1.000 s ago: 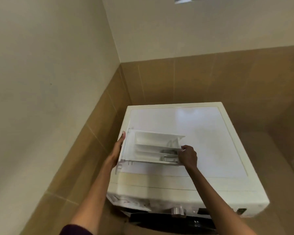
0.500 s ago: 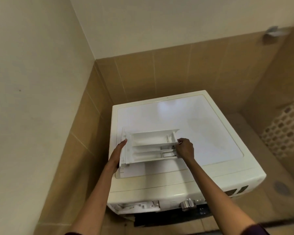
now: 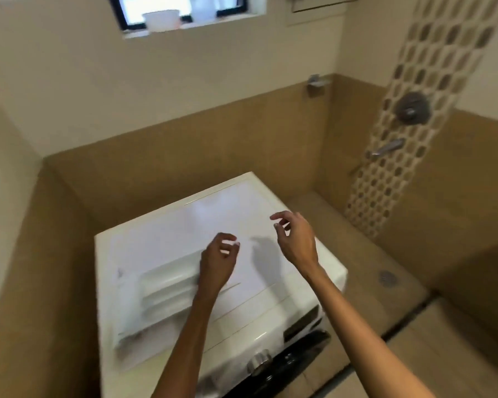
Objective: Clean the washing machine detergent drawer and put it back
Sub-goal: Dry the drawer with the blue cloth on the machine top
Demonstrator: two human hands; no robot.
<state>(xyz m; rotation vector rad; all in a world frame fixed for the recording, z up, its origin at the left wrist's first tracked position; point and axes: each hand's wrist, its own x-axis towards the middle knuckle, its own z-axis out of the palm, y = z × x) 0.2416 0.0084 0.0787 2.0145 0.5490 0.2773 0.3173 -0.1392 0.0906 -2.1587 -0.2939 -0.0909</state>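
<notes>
Here, the detergent drawer [image 3: 161, 291] lies blurred on the near left of the washing machine [image 3: 184, 225] top.
The left hand [image 3: 217, 262] is at its right end and the right hand [image 3: 296, 239] farther back. Both have loosely curled fingers and grip nothing. A window [image 3: 181, 10] sits high behind.

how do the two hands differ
The left hand overlaps the right end of the white plastic detergent drawer; the right hand is over the white washing machine top, clear of it. The left hand is lower in view, the right hand higher. Both are loosely curled and empty.
</notes>
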